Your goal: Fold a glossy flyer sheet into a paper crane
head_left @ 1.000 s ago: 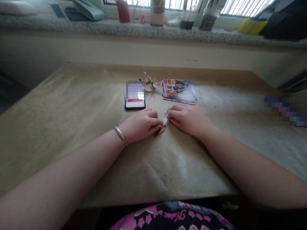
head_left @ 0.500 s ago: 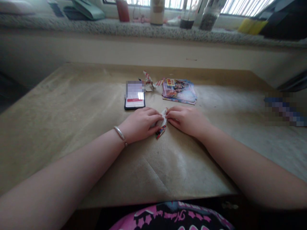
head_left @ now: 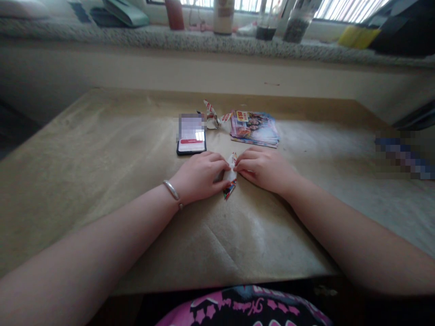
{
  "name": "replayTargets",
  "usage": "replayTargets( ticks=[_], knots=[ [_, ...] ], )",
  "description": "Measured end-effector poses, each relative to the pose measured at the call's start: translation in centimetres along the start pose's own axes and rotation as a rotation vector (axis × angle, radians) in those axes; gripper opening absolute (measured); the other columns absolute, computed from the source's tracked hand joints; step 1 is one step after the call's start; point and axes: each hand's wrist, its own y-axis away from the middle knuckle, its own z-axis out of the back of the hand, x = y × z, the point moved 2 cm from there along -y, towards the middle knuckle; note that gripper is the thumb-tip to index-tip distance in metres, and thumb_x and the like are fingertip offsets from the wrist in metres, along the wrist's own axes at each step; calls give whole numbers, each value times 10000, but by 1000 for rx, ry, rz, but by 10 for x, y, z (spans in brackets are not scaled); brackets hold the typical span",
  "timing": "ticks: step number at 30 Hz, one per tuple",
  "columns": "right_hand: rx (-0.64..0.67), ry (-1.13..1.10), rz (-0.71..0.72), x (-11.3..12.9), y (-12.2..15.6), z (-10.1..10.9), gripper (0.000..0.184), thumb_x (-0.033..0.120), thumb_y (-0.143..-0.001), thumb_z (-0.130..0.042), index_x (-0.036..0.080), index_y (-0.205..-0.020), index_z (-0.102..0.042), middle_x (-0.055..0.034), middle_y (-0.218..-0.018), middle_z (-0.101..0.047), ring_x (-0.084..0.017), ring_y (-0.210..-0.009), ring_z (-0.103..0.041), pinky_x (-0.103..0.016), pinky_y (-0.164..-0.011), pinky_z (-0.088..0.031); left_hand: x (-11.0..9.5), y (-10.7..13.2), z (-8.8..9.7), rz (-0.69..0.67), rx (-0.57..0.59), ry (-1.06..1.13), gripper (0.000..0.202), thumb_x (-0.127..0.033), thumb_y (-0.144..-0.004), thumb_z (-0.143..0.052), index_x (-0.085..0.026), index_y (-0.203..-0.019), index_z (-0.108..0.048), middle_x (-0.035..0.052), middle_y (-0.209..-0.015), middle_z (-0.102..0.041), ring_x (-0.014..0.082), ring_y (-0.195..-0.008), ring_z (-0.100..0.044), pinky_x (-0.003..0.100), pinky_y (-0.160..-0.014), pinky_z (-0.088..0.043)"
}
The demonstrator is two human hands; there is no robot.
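Note:
A small piece of folded paper (head_left: 231, 182), white with a colourful printed lower edge, lies on the table between my hands. My left hand (head_left: 205, 177), with a silver bangle at the wrist, grips its left side, fingers bent and thumb low on the paper. From the other side my right hand (head_left: 260, 167) pinches the right edge with closed fingers. Parts of the paper are hidden beneath the fingertips. Just beyond my left hand lies a phone (head_left: 192, 146) with a lit screen. Behind the right hand rests a stack of printed leaflets (head_left: 256, 129).
A folded paper figure (head_left: 213, 120) with red print stands between phone and leaflets. The table (head_left: 112, 149) has a tan cover. A blurred blue item (head_left: 404, 158) is at the right edge. Bottles and jars (head_left: 223, 18) line the stone windowsill (head_left: 190, 41).
The folded paper has turned slightly, and more of its white face shows between my fingers. Both hands stay nearly in place.

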Motion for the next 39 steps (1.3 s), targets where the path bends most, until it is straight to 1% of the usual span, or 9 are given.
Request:
replayTargets(
  ticks=[4,10,16,19,27,30,33,37,39],
  knots=[
    [42,3,-36,2,0,2,203,230,-903,-543,216,-883,-744,-44,-959,-731,-194,-853,-622,-296,-697,-424,-1,0,1,31,4,26,242,-342,-824,-648,-160,-974,-698,78,-1000,-677,217,-919,-602,341,-821,-478],
    [108,-52,-93,6,2,6,226,253,-895,-543,222,-924,-764,-50,-1019,-724,-195,-887,-646,-295,-725,-447,0,0,0,24,13,81,249,-368,-828,-649,-170,-969,-702,80,-1022,-677,212,-936,-604,342,-842,-477],
    [90,-134,-153,5,4,5,210,289,-893,-577,209,-920,-770,-57,-1018,-732,-198,-902,-661,-306,-772,-480,9,2,2,-41,30,170,276,-359,-828,-660,-176,-1031,-694,81,-1198,-666,230,-1085,-599,377,-961,-466],
    [77,-163,-166,3,5,1,186,280,-891,-593,215,-918,-765,-55,-1018,-737,-197,-913,-668,-311,-785,-489,12,2,4,-76,51,183,290,-366,-835,-662,-178,-1055,-689,80,-1173,-681,226,-1088,-605,377,-966,-468],
    [13,-169,-107,5,1,-3,201,263,-925,-548,230,-915,-746,-27,-1054,-751,-194,-952,-680,-310,-799,-497,14,2,4,-27,43,132,355,-399,-844,-646,-172,-1115,-665,86,-1150,-679,233,-1051,-617,379,-941,-483],
    [8,-181,-124,5,0,-2,178,235,-893,-565,209,-881,-741,-45,-1026,-754,-205,-941,-678,-328,-810,-509,13,3,3,-25,33,94,320,-392,-847,-640,-168,-1075,-668,94,-1236,-644,251,-1124,-587,407,-994,-459],
    [-1,-227,-148,4,-1,-4,146,223,-861,-582,189,-861,-725,-69,-1055,-745,-222,-983,-673,-355,-863,-512,10,3,3,-43,44,52,294,-382,-868,-615,-165,-1061,-657,102,-1312,-599,266,-1192,-548,421,-1025,-443],
    [-11,-251,-195,4,-1,-8,147,290,-858,-608,186,-844,-710,-95,-1092,-734,-244,-1046,-661,-387,-909,-504,5,2,4,-44,58,-9,315,-395,-888,-585,-140,-1062,-650,119,-1229,-634,275,-1138,-568,425,-1000,-461],
    [-17,-261,-205,4,-1,-9,133,288,-854,-616,189,-835,-703,-95,-1085,-737,-242,-1047,-662,-390,-915,-504,3,1,5,-43,64,-24,342,-390,-891,-579,-129,-1104,-639,123,-1206,-644,272,-1121,-576,418,-991,-469]
  ],
)
